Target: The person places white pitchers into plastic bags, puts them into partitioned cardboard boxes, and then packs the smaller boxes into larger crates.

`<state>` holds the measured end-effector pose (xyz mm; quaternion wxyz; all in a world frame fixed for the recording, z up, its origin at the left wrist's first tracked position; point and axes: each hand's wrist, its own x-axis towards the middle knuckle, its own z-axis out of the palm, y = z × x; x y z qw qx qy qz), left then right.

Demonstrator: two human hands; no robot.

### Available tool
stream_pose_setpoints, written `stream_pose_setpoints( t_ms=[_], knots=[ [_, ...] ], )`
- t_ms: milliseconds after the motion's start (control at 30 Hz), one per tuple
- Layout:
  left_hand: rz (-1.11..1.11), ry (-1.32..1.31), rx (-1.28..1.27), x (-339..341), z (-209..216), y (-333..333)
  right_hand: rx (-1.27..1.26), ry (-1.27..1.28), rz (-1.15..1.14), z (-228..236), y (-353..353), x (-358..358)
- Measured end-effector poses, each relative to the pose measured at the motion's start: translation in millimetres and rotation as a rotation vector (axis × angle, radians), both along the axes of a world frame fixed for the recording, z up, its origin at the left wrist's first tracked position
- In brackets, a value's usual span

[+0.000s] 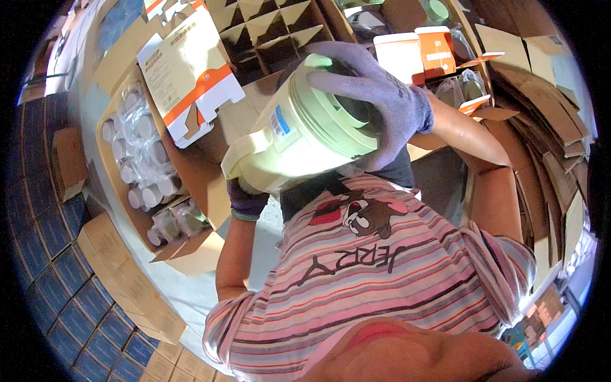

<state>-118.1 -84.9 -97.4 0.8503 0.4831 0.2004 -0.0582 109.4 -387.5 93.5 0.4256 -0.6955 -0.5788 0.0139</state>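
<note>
A pale green plastic jug is held tilted in front of my chest, its loop handle to the left and its ridged round end to the right. A small blue and white label sticks to its side. My right hand, in a grey-purple glove, wraps round the ridged end with its fingers spread over it. Under the handle side, my left hand, gloved too, supports the jug from below; its fingers are mostly hidden behind it.
A flattened white and orange carton lies at the left above a box of plastic-wrapped, white-capped jars. A cardboard box with dividers stands ahead. Orange and white cartons sit far right, near stacked cardboard sheets. Dark blue boxes line the left.
</note>
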Motion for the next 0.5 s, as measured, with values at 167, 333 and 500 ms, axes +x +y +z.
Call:
stream_pose_setpoints(
  t_ms=[167,333,500],
  knots=[
    [-0.003,0.039,0.061,7,8,0,0.025,-0.009,0.021,-3,-3,2],
    [0.173,0.168,-0.520,22,34,-1,0.065,-0.041,-0.035,-16,-9,-1],
    [0.174,0.130,-0.401,38,61,2,0.094,-0.005,-0.041,-45,-12,0]
  ],
)
